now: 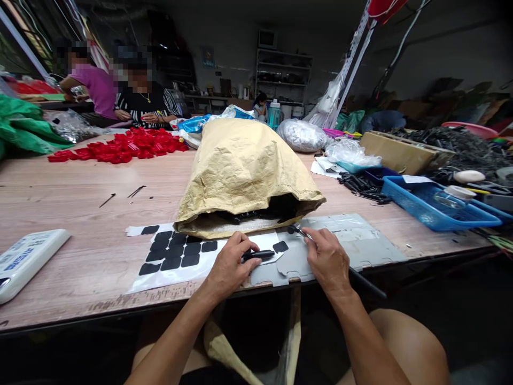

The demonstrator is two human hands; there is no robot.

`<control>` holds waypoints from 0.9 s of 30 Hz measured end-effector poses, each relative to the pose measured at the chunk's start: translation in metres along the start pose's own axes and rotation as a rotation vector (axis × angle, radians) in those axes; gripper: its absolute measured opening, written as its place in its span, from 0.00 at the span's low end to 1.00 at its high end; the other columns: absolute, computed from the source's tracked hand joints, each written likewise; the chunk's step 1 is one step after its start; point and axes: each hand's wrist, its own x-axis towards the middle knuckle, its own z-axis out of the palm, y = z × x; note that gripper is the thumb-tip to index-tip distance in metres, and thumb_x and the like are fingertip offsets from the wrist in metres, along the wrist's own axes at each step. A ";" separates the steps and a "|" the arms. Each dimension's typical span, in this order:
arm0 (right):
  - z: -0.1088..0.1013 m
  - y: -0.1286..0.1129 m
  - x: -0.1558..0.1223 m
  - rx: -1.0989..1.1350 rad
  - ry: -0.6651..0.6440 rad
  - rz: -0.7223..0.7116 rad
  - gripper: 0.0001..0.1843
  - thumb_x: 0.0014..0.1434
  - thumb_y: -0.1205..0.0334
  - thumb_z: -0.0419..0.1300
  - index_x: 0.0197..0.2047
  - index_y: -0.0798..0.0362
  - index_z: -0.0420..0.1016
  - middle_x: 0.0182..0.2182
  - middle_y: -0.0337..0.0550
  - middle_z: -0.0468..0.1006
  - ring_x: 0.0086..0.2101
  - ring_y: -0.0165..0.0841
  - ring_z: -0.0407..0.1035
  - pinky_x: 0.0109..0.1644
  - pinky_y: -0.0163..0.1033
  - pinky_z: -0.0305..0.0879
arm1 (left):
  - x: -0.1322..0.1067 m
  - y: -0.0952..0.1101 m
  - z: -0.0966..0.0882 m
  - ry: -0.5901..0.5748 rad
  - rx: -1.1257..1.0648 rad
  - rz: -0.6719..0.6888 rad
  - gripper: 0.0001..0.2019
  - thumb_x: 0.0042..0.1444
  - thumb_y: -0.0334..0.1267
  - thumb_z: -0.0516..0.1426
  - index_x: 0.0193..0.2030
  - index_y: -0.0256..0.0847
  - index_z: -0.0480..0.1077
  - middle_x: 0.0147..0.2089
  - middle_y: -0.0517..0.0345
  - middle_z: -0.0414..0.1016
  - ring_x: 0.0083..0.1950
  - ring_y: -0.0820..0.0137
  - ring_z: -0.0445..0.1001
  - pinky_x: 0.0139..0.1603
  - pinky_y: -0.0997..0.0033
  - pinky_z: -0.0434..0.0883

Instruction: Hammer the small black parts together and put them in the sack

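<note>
My left hand (232, 264) is closed round a slim black part (258, 255) and rests on a white backing sheet (192, 267) near the table's front edge. Several black square pads (172, 251) stick to that sheet; one lone pad (280, 246) lies just beyond the part's tip. My right hand (326, 262) pinches a thin metal tool (298, 231), tweezers by the look of them, whose tip carries something small and dark. Both hands hover over a grey flat sheet (352, 240). A long black rod (366, 283) sticks out past my right wrist.
A crumpled brown paper sack (244, 166) lies open just behind my hands, dark parts inside. A blue tray (433, 208) and a heap of black parts (460, 144) sit at the right. Red pieces (120, 147) lie far left, where two other people sit. A white device (24, 259) lies at my left.
</note>
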 end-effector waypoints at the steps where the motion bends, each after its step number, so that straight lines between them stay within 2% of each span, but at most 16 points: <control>1: -0.004 -0.003 -0.002 0.047 0.023 0.000 0.16 0.65 0.64 0.55 0.53 0.46 0.77 0.39 0.42 0.77 0.43 0.37 0.70 0.45 0.40 0.63 | 0.000 -0.001 0.000 0.004 -0.008 0.000 0.07 0.57 0.34 0.61 0.43 0.42 0.75 0.43 0.55 0.69 0.45 0.66 0.69 0.41 0.69 0.67; 4: -0.017 -0.015 -0.009 0.253 0.055 -0.023 0.16 0.67 0.61 0.54 0.55 0.47 0.76 0.41 0.43 0.78 0.44 0.36 0.71 0.48 0.41 0.66 | 0.000 -0.003 0.002 0.001 0.016 0.037 0.06 0.58 0.34 0.61 0.42 0.42 0.76 0.41 0.56 0.71 0.45 0.65 0.70 0.46 0.66 0.67; 9: -0.033 -0.041 -0.023 0.495 -0.056 -0.109 0.16 0.68 0.61 0.53 0.55 0.47 0.76 0.43 0.44 0.79 0.45 0.35 0.73 0.51 0.41 0.69 | 0.000 -0.004 0.003 0.006 0.035 0.056 0.08 0.60 0.36 0.60 0.44 0.41 0.78 0.39 0.55 0.72 0.45 0.65 0.71 0.48 0.64 0.68; 14: -0.029 -0.051 -0.035 0.516 -0.114 -0.165 0.17 0.68 0.63 0.52 0.56 0.46 0.75 0.41 0.44 0.79 0.42 0.34 0.74 0.47 0.39 0.71 | -0.003 -0.005 0.003 0.022 0.047 0.050 0.10 0.59 0.35 0.61 0.48 0.41 0.77 0.40 0.55 0.72 0.44 0.64 0.70 0.48 0.63 0.68; 18: -0.024 -0.052 -0.040 0.498 -0.121 -0.180 0.18 0.68 0.64 0.52 0.57 0.45 0.75 0.40 0.43 0.78 0.41 0.33 0.73 0.47 0.38 0.70 | -0.003 -0.003 0.003 0.022 0.050 0.058 0.07 0.60 0.35 0.60 0.44 0.41 0.77 0.39 0.55 0.72 0.43 0.65 0.70 0.47 0.64 0.68; 27: -0.031 -0.063 -0.039 0.471 -0.063 -0.225 0.19 0.68 0.66 0.51 0.58 0.45 0.75 0.38 0.44 0.77 0.39 0.33 0.72 0.46 0.39 0.70 | -0.003 -0.004 0.001 -0.001 -0.001 0.044 0.08 0.58 0.34 0.61 0.43 0.42 0.79 0.38 0.56 0.71 0.42 0.66 0.70 0.46 0.65 0.68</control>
